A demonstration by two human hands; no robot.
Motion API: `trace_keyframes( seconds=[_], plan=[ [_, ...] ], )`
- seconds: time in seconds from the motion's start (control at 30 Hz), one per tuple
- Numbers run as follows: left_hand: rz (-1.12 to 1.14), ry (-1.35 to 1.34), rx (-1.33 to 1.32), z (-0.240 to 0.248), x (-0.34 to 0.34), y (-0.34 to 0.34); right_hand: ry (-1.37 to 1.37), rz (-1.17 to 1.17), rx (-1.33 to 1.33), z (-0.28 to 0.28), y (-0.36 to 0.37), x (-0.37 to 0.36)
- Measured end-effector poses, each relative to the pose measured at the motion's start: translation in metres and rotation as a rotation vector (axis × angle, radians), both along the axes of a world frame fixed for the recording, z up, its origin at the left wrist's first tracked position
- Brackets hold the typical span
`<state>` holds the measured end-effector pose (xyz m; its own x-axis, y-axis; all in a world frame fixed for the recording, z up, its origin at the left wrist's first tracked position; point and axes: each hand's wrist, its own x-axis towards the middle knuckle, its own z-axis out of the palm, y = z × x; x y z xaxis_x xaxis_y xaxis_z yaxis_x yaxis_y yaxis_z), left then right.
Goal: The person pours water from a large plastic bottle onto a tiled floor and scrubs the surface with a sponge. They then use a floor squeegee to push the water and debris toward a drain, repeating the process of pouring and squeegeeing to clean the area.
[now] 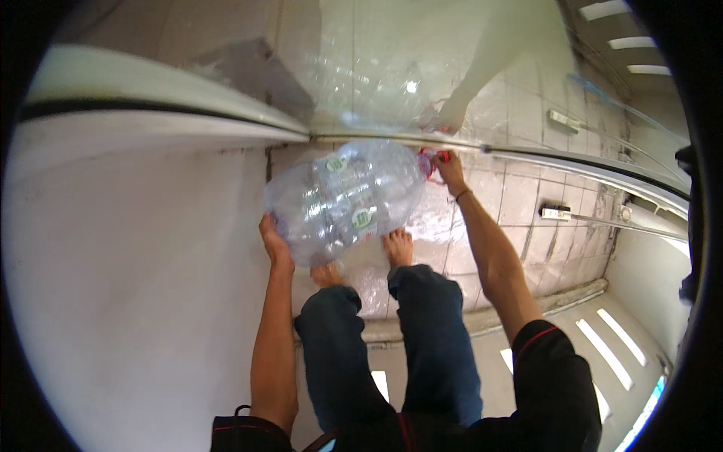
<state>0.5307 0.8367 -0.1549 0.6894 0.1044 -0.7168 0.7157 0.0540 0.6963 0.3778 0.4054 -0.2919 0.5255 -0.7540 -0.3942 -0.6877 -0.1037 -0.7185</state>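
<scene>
A large clear plastic water jug (316,197) lies tilted on its side between my hands, above the floor by my bare feet. Two green-and-white labels mark its wall. My left hand (274,239) cups the base end at the left, its fingers partly hidden behind the plastic. At the other end, my right hand (452,173) is closed on the red handle (427,163) around the neck. The jug looks see-through, and I cannot tell whether any water is inside.
Past the jug stands a glossy panel (422,68) with a metal bottom rail, reflecting the scene. A white wall (135,286) rises on the left. To the right, a long-handled floor brush (556,213) rests on wet tiles (482,256). A low ledge (572,295) runs behind my legs.
</scene>
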Motion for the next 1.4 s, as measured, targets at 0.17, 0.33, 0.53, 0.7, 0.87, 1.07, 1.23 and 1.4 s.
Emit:
trace_keyframes(
  seconds=[0.17,0.33,0.53,0.7,0.87,1.07,1.23,1.4],
  plan=[
    [-0.241,-0.084,0.271,-0.003,0.013,-0.045,-0.108,-0.192,0.173,-0.024,-0.005,-0.044],
    [-0.383,0.047,-0.093,0.000,0.017,-0.080,-0.274,-0.435,0.195,-0.039,-0.007,-0.082],
    [-0.622,0.179,-0.088,0.030,-0.009,-0.106,-0.077,-0.383,0.120,0.013,-0.033,-0.110],
    [-0.676,0.160,0.038,0.062,-0.033,-0.146,0.018,-0.419,0.070,0.026,-0.059,-0.137],
    [-0.762,0.124,-0.014,0.076,-0.067,-0.194,-0.110,-0.530,0.152,0.019,-0.083,-0.191],
    [-0.858,0.130,0.043,0.079,-0.111,-0.239,-0.013,-0.657,0.095,0.031,-0.087,-0.267],
    [-0.994,0.351,0.006,0.073,-0.125,-0.254,-0.176,-0.791,0.059,0.093,-0.076,-0.324],
    [-0.952,0.796,-0.222,0.026,-0.159,-0.250,-0.146,-0.692,-0.200,0.244,-0.072,-0.376]
  ],
)
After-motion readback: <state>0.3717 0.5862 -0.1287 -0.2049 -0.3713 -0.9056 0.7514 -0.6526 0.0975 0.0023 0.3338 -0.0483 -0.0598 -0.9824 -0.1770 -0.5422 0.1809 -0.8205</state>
